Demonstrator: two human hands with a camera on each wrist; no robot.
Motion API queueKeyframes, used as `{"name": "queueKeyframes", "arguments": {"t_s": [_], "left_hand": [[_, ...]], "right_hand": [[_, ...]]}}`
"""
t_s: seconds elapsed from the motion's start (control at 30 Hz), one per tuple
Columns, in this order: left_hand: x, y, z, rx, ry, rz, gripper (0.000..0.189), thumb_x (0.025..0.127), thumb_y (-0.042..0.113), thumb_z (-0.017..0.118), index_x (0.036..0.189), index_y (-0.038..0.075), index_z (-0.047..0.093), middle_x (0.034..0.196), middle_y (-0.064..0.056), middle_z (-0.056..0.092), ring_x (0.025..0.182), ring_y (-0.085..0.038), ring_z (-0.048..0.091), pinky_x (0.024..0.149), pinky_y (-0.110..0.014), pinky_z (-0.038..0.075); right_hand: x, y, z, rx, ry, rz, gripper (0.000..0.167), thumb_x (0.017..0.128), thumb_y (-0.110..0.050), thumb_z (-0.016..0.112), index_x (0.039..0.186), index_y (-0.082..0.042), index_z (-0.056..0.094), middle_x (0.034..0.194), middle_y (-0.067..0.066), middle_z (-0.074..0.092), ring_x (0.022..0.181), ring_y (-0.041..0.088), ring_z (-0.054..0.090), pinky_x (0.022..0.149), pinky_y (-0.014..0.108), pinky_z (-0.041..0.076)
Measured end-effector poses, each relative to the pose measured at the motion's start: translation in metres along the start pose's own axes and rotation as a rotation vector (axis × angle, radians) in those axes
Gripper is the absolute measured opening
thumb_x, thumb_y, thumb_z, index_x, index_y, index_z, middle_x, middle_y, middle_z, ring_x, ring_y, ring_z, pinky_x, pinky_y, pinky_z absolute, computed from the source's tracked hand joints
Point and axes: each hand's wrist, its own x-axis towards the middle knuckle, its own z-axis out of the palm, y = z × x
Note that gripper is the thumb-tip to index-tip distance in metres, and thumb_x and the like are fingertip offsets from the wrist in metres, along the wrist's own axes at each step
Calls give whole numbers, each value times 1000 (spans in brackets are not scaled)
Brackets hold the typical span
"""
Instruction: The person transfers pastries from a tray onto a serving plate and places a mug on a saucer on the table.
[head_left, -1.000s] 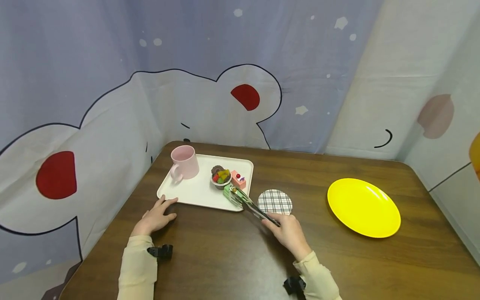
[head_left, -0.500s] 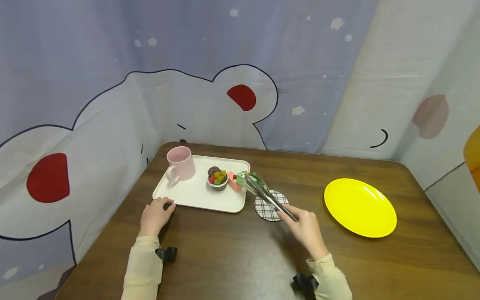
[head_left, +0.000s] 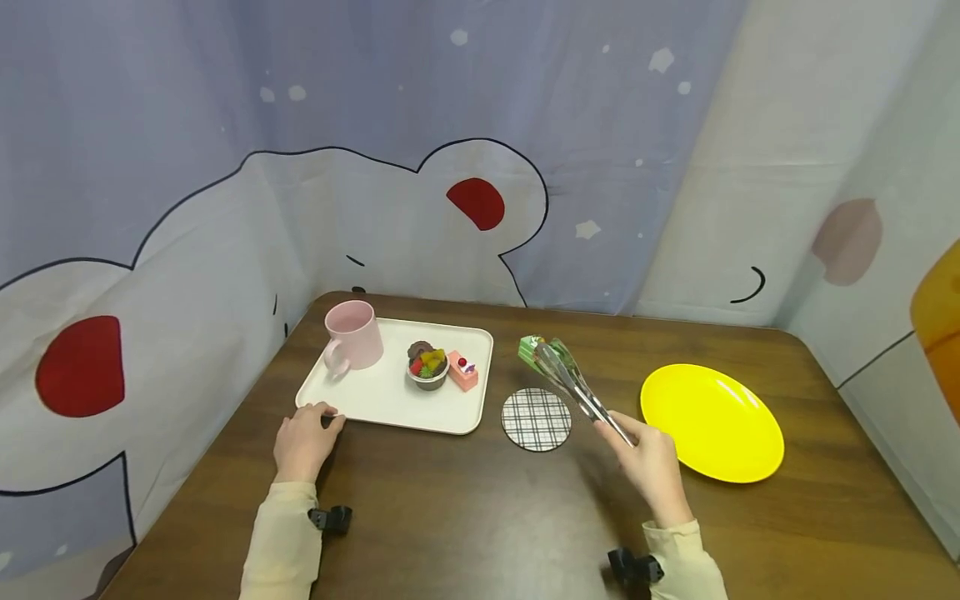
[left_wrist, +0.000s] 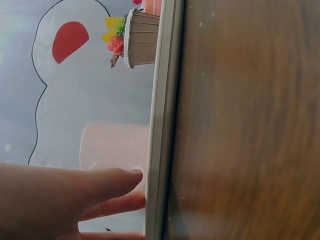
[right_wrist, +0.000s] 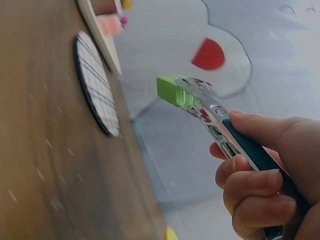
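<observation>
My right hand [head_left: 654,468] grips a pair of metal tongs [head_left: 581,392] with dark handles. Pinched in their tips is a small green cake piece [right_wrist: 170,91], held up over the table beyond the plaid coaster [head_left: 536,419]. In the right wrist view, fingers and thumb wrap the tongs' dark handle [right_wrist: 255,152]. The left hand [head_left: 303,443] is at the near left corner of the white tray [head_left: 375,404], its fingertips right at the rim. On that tray are a pink mug [head_left: 358,337], a fruit-topped cupcake [head_left: 428,373] and a pink cake piece [head_left: 463,375].
A yellow oval plate [head_left: 712,425] lies on the right of the wooden table [head_left: 480,517], just beyond the right hand. Behind the table hangs a printed curtain [head_left: 397,217]. Black camera mounts sit at both wrists.
The tongs have lifted the green cake piece off the tray's right end and carried it rightward, past the coaster. The left hand stays by the tray's corner, its fingers drawn closer together.
</observation>
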Motion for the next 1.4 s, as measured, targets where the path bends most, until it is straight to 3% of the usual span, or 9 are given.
{"name": "queueKeyframes", "arguments": {"t_s": [0.43, 0.6, 0.77, 1.07, 1.4], "left_hand": [[1, 0, 2, -4, 2, -7, 34, 94, 24, 57, 116, -1, 64, 133, -36, 51, 126, -51, 47, 112, -65, 27], [1, 1, 4, -6, -5, -6, 34, 94, 23, 57, 117, -1, 64, 134, -37, 49, 126, -51, 47, 113, -64, 27], [2, 2, 4, -8, -18, 5, 35, 94, 22, 56, 118, -2, 63, 135, -38, 48, 126, -53, 46, 112, -65, 26], [1, -4, -4, -4, -31, -7, 35, 94, 22, 56, 119, -3, 61, 127, -34, 54, 121, -53, 49, 110, -68, 26], [2, -1, 2, -7, -52, 8, 36, 94, 22, 56, 121, -2, 60, 132, -36, 50, 121, -53, 48, 106, -66, 32]], "right_hand": [[-5, 21, -41, -31, 136, 144, 40, 87, -31, 72, 116, -3, 70, 47, -2, 54, 37, 4, 43, 39, 22, 33], [-16, 28, -58, -32, 195, 219, 48, 87, -35, 71, 119, -1, 68, 46, -4, 55, 36, 4, 43, 38, 22, 32], [-32, 42, -76, -108, 236, 284, 50, 87, -41, 70, 120, -3, 68, 44, -9, 55, 37, 3, 44, 42, 22, 34], [-51, 66, -87, -206, 199, 325, 51, 88, -43, 67, 119, -3, 69, 43, -8, 56, 42, 6, 49, 47, 24, 36], [-65, 77, -98, -302, 141, 303, 52, 91, -42, 63, 121, 0, 66, 50, 0, 62, 55, 19, 55, 58, 43, 46]]}}
